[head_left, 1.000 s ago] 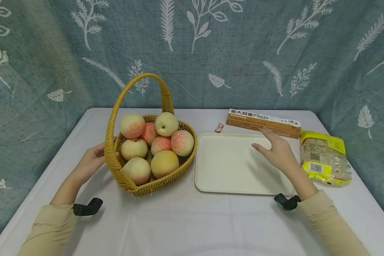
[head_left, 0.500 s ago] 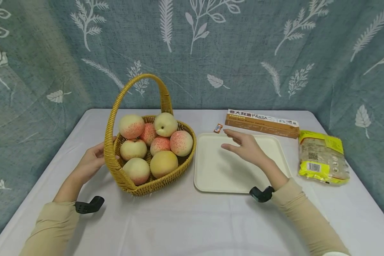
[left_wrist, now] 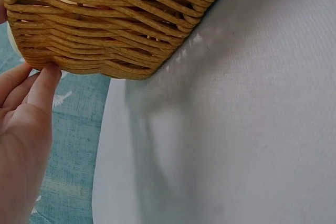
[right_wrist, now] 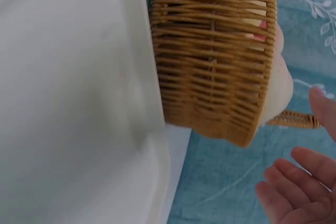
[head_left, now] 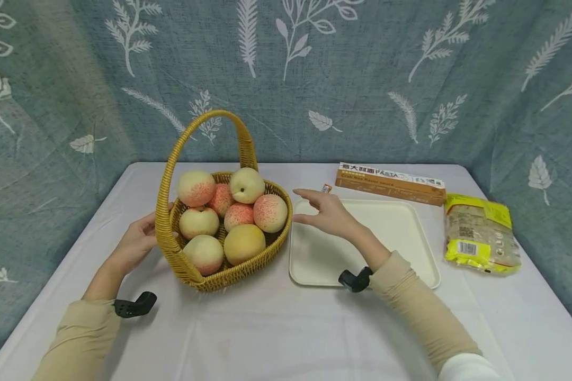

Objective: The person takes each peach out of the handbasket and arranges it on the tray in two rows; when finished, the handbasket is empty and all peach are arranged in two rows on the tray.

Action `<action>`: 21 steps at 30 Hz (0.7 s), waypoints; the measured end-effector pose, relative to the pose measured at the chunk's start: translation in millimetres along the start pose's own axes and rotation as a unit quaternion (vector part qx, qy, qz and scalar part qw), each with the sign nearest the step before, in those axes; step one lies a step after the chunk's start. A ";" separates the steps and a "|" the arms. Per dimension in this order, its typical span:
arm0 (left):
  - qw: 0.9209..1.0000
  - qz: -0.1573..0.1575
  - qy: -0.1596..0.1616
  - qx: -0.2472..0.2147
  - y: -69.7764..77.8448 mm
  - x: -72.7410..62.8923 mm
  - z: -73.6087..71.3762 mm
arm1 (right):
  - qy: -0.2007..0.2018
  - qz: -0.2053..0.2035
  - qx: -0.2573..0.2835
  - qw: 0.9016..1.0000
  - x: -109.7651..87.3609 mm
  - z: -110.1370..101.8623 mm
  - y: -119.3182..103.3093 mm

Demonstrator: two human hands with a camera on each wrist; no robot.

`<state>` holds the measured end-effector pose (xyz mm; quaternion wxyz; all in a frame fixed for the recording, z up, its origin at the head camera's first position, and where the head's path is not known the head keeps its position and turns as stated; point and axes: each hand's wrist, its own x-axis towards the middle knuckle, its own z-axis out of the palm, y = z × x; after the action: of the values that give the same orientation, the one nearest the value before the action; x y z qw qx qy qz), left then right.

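A woven basket (head_left: 181, 270) with a tall arched handle holds several peaches (head_left: 244, 244), some cream and red, one yellow. At the basket's left rim, behind the handle, my left hand (head_left: 135, 243) grips the edge. In the left wrist view its thumb (left_wrist: 44, 90) lies against the wickerwork (left_wrist: 105, 30). My right hand (head_left: 329, 214) holds nothing. Its thumb and fingers are spread apart, with fingertips close to the basket's right rim, above the left part of a cream tray (head_left: 386, 254). The right wrist view has the same hand (right_wrist: 304, 182) beside the basket's side (right_wrist: 210, 61).
Behind the tray lies a long pasta box (head_left: 391, 185). A small orange-and-white packet (head_left: 327, 188) is partly hidden by my right hand. To the tray's right is a yellow-and-clear noodle bag (head_left: 481, 235). A patterned blue-green curtain (head_left: 286, 106) hangs behind the white-covered table (head_left: 267, 333).
My right hand has moved left across the tray, from near the pasta box to the basket's right rim. My left hand stays on the basket, which has not moved.
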<state>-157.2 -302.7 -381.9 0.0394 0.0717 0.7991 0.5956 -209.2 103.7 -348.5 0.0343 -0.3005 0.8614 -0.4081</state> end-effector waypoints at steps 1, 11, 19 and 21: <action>1.000 0.004 0.000 -0.004 -0.7 0.4 0.2 | -0.003 -0.002 -0.002 1.000 2.8 1.7 -1.4; 0.998 0.060 0.008 -0.026 -4.1 0.6 1.4 | -0.057 -0.005 -0.048 0.997 27.6 14.0 -15.5; 0.998 0.058 0.008 -0.014 -5.9 0.7 0.9 | -0.074 -0.002 -0.078 0.994 42.6 20.7 -21.4; 0.998 0.057 0.008 -0.007 -5.7 1.2 1.7 | -0.081 0.005 -0.080 0.994 44.4 22.2 -22.7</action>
<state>-158.5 -302.5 -387.8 -0.0005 0.1123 0.7896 0.6032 -227.6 53.3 -338.6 0.0816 -0.3299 0.8872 -0.3121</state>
